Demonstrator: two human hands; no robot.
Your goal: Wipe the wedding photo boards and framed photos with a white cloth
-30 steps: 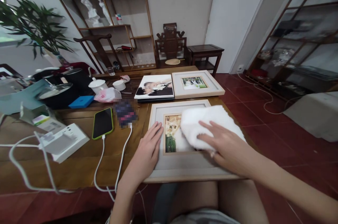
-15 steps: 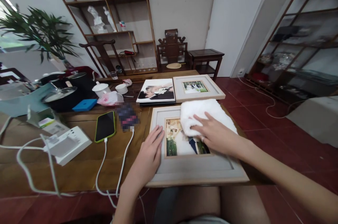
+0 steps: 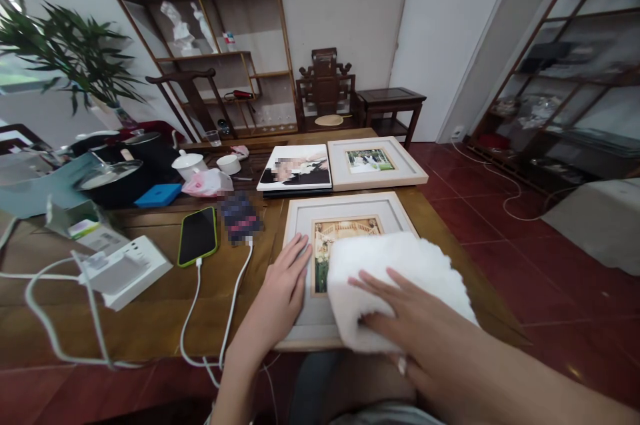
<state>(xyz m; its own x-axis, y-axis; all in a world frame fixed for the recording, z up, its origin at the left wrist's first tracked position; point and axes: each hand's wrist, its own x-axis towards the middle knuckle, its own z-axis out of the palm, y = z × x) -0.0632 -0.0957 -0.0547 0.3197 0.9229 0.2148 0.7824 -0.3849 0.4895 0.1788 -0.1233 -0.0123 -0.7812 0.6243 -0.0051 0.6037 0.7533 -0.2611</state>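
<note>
A light wooden picture frame point(image 3: 345, 201) with a pale mat lies flat near the table's front edge. My left hand point(image 3: 283, 291) rests on its left side, fingers stretched along the border. Under my right hand point(image 3: 405, 315) is a white fluffy cloth point(image 3: 435, 265), pressed against the frame's front right part. The fingers are spread over the cloth, and part of it bunches near the thumb. The cloth covers most of the photo point(image 3: 345, 228) inside the frame; its upper and left parts show.
Beyond lie a second framed photo point(image 3: 415, 175) and a photo book point(image 3: 270, 171). To the left are a green-cased phone point(image 3: 197, 236) on a white cable, a charger on a white box point(image 3: 137, 275), a blue box point(image 3: 157, 195) and a dark pot point(image 3: 110, 178).
My right hand has drawn the white cloth down toward me, from the frame's upper right to its lower right. The photo's top is uncovered. My left hand stays in place.
</note>
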